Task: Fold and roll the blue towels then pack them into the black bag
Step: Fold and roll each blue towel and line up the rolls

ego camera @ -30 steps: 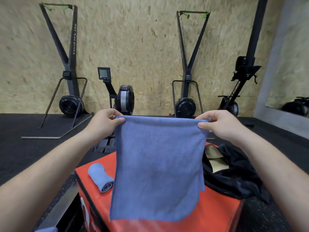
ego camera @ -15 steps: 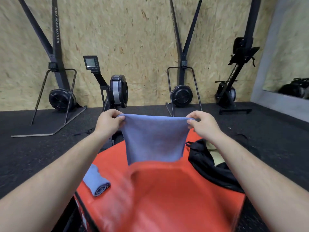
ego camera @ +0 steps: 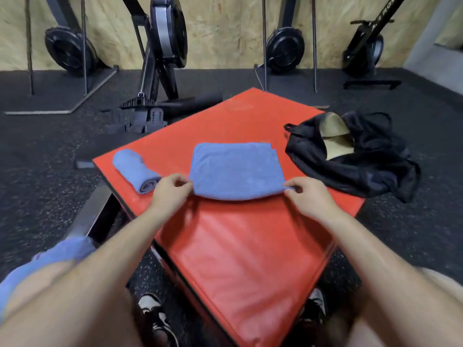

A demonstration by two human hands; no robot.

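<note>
A folded blue towel (ego camera: 235, 169) lies flat on the red padded box (ego camera: 240, 246). My left hand (ego camera: 170, 194) pinches its near left corner and my right hand (ego camera: 309, 196) pinches its near right corner. A rolled blue towel (ego camera: 135, 170) rests on the box to the left of it. The black bag (ego camera: 355, 156) lies crumpled and open at the box's right edge, showing a tan lining. More blue fabric (ego camera: 50, 259) shows at the lower left beside my left arm.
Several black rowing machines (ego camera: 165, 46) stand on the dark rubber floor (ego camera: 37, 171) against a chipboard wall. A metal frame (ego camera: 87, 216) runs beside the box's left edge. My shoes (ego camera: 152, 314) show below the box's near corner.
The towel hung in the air from both hands; now it lies folded on the red box, both hands lowered with it. My view has tilted downward.
</note>
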